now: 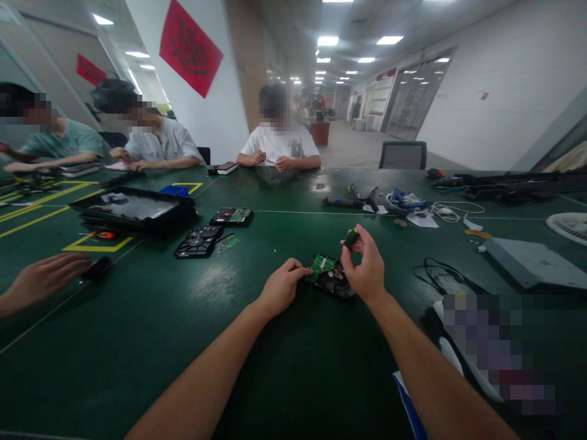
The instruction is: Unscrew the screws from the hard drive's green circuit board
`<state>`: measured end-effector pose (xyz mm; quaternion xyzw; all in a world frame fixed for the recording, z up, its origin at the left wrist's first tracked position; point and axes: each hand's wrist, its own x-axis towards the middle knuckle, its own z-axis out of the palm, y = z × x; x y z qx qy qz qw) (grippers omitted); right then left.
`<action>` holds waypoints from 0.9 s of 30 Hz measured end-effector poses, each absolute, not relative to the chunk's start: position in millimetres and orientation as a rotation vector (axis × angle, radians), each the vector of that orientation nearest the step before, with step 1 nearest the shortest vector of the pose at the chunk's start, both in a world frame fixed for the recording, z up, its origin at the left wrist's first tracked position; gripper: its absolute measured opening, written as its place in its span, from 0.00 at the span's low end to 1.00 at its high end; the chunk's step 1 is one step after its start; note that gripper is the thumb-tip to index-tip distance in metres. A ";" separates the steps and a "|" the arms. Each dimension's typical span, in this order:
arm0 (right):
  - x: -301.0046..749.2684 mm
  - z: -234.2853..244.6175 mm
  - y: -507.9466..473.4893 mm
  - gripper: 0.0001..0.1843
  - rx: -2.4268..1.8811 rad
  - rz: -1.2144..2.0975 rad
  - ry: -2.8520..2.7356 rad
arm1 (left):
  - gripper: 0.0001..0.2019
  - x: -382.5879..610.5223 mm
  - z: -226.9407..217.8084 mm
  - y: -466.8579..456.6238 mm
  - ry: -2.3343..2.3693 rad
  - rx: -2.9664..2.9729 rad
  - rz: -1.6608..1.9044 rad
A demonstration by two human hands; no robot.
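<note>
A black hard drive (334,282) with a green circuit board (321,266) on top lies on the green table (238,330) in front of me. My left hand (281,286) is curled against its left edge and holds it down. My right hand (365,266) is closed round a small screwdriver (351,237) with a black and yellow-green handle, its tip pointing down at the drive.
Two more black drives (198,241) (232,216) and a loose green board (227,243) lie to the left, beside a black tray (132,211). Another person's hand (46,278) rests at far left. People sit opposite. Cables (440,278), tools (351,200) and a grey case (532,263) lie right.
</note>
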<state>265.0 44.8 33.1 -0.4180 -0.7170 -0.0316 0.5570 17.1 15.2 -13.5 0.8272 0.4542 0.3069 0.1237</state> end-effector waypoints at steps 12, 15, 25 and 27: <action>265.7 34.5 45.4 0.33 -0.986 -0.081 -1.684 | 0.19 18.6 -9.7 14.0 1.308 2.360 0.899; 266.2 35.5 44.7 0.32 -1.018 -0.146 -1.680 | 0.18 18.9 -8.5 13.1 1.298 2.341 0.926; 265.3 33.0 45.7 0.33 -1.018 -0.117 -1.678 | 0.17 20.0 0.1 9.3 1.353 2.337 0.869; 265.2 33.1 45.4 0.33 -1.006 -0.151 -1.695 | 0.16 19.7 0.2 8.7 1.360 2.347 0.860</action>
